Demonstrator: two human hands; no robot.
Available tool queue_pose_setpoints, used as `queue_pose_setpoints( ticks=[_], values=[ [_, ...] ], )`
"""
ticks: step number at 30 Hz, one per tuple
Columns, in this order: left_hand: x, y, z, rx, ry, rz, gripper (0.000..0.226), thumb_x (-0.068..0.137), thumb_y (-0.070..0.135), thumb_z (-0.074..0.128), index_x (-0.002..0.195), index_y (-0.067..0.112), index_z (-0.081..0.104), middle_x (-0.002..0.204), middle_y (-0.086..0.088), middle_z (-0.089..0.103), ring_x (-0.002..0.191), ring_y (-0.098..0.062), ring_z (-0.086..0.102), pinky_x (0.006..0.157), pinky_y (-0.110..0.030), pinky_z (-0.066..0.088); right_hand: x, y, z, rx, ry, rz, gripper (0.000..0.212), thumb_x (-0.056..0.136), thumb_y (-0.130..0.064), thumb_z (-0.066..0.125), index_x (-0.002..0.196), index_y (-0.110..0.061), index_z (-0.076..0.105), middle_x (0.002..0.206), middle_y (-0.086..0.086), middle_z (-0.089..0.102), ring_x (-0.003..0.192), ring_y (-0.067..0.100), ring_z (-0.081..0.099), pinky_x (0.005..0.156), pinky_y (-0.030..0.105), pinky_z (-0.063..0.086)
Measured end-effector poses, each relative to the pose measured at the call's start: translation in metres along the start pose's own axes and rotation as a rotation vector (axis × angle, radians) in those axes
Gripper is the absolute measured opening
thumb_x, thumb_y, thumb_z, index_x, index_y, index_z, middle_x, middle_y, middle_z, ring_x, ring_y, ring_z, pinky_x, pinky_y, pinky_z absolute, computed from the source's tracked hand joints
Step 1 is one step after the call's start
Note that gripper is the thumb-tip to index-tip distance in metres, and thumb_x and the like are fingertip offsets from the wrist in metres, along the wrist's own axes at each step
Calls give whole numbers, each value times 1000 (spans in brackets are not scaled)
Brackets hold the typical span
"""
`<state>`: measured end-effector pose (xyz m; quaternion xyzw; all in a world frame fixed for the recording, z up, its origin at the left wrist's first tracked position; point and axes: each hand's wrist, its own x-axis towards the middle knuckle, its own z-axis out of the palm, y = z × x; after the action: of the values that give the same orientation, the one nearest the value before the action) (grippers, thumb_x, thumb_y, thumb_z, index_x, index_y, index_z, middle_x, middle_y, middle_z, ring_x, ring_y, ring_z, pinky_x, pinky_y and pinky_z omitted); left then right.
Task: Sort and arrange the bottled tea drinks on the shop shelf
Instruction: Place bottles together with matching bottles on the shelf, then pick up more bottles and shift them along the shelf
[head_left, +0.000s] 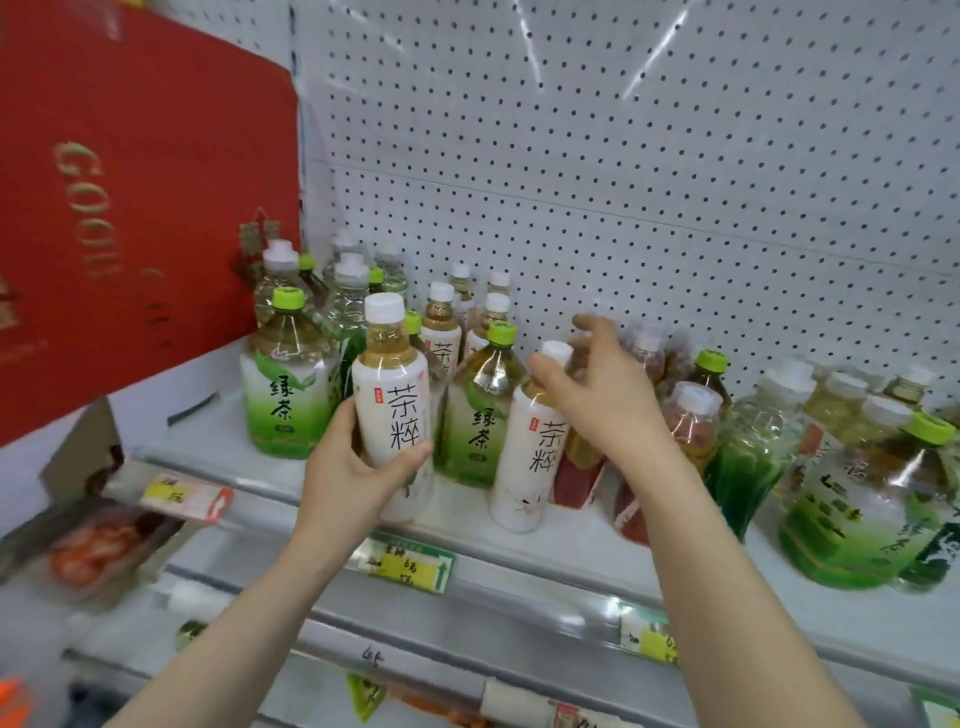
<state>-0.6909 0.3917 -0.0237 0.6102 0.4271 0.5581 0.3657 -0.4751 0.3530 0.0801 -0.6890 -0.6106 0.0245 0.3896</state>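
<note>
My left hand (345, 478) grips a white-labelled tea bottle with a white cap (392, 395), held upright just above the front of the shelf (519, 551). My right hand (597, 395) hovers over a second, tilted white-labelled bottle (530, 457). Its thumb lies by that bottle's shoulder, and its blurred fingers are spread above the cap. Red-labelled bottles (579, 475) stand under and behind this hand. Green-tea bottles with green caps (288, 384) (480, 410) stand either side of the held bottle.
More mixed bottles crowd the back left (345, 306) and the right, including big green-label ones (872, 509). A red gift box (130, 208) leans at the left. The pegboard wall (623, 182) backs the shelf. Yellow price tags (410, 569) line its front rail.
</note>
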Motion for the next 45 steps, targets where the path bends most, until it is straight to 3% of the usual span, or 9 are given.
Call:
queue_pose_setpoints(
  ticks=[4, 8, 12, 17, 20, 25, 33, 39, 45],
  values=[
    [3, -3, -13, 16, 27, -12, 60, 72, 20, 84, 122, 29, 52, 114, 7, 66, 102, -7, 62, 73, -19, 51, 44, -37, -5, -313, -40, -154, 57, 95, -46, 57, 144, -19, 45, 132, 6, 60, 118, 27, 57, 93, 40, 48],
    [9, -9, -24, 17, -9, -14, 62, 71, 21, 85, 124, 29, 52, 113, 8, 66, 101, -8, 63, 79, -29, 54, 77, -70, 15, -786, -434, -92, 37, 95, -37, 60, 119, -9, 64, 86, 1, 59, 83, 22, 57, 63, 29, 43],
    [18, -13, -35, 23, -83, -9, 62, 70, 21, 86, 120, 33, 51, 109, 12, 65, 97, 1, 59, 71, -20, 51, 85, -74, 24, -773, -510, -27, 41, 97, -31, 61, 129, -6, 58, 113, 5, 63, 96, 24, 58, 76, 28, 44],
    [31, -22, -45, 27, -140, 18, 60, 68, 19, 87, 106, 48, 51, 109, 10, 67, 100, -8, 63, 76, -27, 52, 93, -65, 30, -719, -412, 88, 47, 94, -42, 63, 123, -5, 61, 116, 10, 67, 97, 25, 63, 75, 30, 46],
    [34, -22, -47, 22, -193, 16, 65, 68, 21, 87, 123, 32, 54, 115, 3, 67, 102, -16, 65, 77, -31, 55, 95, -72, 15, -701, -295, 97, 41, 95, -40, 59, 118, -6, 61, 114, 11, 67, 93, 25, 61, 72, 30, 43],
    [39, -20, -41, 16, -251, 26, 63, 68, 23, 87, 123, 24, 56, 112, 2, 70, 100, -18, 67, 82, -42, 59, 97, -97, -30, -386, 190, 74, 33, 94, -32, 61, 119, -11, 61, 115, 9, 65, 106, 27, 60, 74, 30, 39],
    [32, -11, 9, 24, -337, 45, 63, 67, 30, 86, 121, 29, 54, 114, 5, 70, 101, -16, 66, 84, -41, 58, 61, -102, -80, 217, 872, -88, 22, 97, -26, 53, 116, -23, 65, 91, -25, 55, 91, -3, 53, 92, 28, 48],
    [22, -20, 48, 110, -277, 135, 69, 65, 27, 88, 125, 22, 55, 106, 10, 66, 93, -10, 60, 70, -18, 42, 0, -70, -97, 124, 855, -68, 21, 97, -30, 52, 111, -27, 67, 89, -20, 60, 79, 9, 57, 80, 39, 54],
    [24, -27, 68, 113, -240, 135, 77, 67, 27, 87, 135, 18, 50, 120, 2, 68, 106, -16, 63, 84, -26, 47, -42, -16, -73, 65, 758, -29, 20, 98, -30, 53, 112, -28, 66, 87, -2, 67, 67, 12, 54, 60, 36, 49]
  ],
)
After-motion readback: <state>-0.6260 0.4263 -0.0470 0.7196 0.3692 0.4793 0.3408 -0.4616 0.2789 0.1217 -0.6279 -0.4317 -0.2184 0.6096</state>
